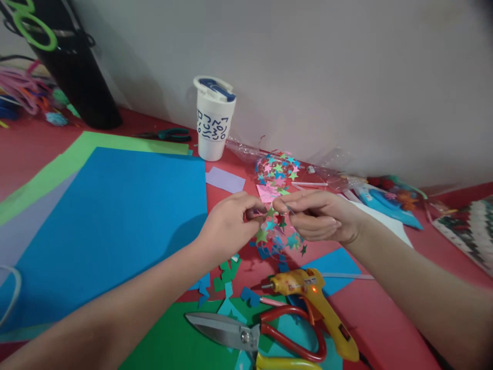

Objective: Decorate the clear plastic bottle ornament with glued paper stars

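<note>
My left hand [235,220] is closed, thumb and forefinger pinched at the edge of a garland of small coloured paper stars [270,226]. Opposite it, my right hand [323,213] is also closed, its fingertips pinching a thin dark strand [289,209] whose ends I cannot follow. The stars hang between and below both hands, in green, red, blue and teal, on what look like fine clear loops. Just behind my fingers lies a rounded cluster of similar stars [278,168], with a pink paper piece [266,193] beneath it.
A yellow glue gun [316,300] with a lit orange light and open red-and-yellow-handled scissors [246,336] lie in front. A white cup [214,118] stands behind, near dark-handled pliers [173,134]. Blue sheets [127,221] cover the left; paper scraps [229,272] are scattered centrally.
</note>
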Available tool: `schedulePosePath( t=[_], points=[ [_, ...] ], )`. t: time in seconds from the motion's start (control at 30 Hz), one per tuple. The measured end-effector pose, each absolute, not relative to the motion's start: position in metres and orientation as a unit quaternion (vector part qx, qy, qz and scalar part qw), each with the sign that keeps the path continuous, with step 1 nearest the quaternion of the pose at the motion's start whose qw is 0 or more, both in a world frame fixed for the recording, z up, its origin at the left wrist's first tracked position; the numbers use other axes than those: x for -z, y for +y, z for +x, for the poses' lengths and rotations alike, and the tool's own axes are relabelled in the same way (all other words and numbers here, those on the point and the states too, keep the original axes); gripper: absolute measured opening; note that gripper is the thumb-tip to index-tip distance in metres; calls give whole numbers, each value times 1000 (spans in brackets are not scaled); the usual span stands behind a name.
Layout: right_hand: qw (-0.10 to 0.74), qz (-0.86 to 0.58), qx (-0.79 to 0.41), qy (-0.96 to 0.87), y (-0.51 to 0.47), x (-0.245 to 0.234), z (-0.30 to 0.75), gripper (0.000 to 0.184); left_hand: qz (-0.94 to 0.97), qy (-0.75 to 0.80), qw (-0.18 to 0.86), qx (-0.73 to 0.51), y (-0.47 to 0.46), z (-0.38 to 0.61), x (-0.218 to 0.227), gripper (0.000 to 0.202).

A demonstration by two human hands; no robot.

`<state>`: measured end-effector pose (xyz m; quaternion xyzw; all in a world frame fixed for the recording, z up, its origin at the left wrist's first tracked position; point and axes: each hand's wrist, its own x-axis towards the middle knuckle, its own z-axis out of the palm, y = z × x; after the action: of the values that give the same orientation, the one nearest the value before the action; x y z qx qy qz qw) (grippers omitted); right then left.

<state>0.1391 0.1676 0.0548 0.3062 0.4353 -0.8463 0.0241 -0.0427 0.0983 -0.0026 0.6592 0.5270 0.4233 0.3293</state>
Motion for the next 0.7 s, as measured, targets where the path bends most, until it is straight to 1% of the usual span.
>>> schedulePosePath(
  t=[0.27, 0.4, 0.57, 0.7],
  points=[
    [25, 366, 817, 444, 169, -52, 132, 20, 630, 524, 369, -437, 99, -43, 2, 14],
    [16, 382, 806, 452, 170, -54, 130, 21, 656, 531, 329, -424, 100, -45, 3, 16],
    [16, 395, 796, 458, 173, -58, 127, 33, 684, 533, 278, -413, 99, -48, 4, 15],
    [14, 410, 781, 471, 174, -61, 124, 28, 685, 535, 277, -409, 98, -47, 2, 15]
  ],
)
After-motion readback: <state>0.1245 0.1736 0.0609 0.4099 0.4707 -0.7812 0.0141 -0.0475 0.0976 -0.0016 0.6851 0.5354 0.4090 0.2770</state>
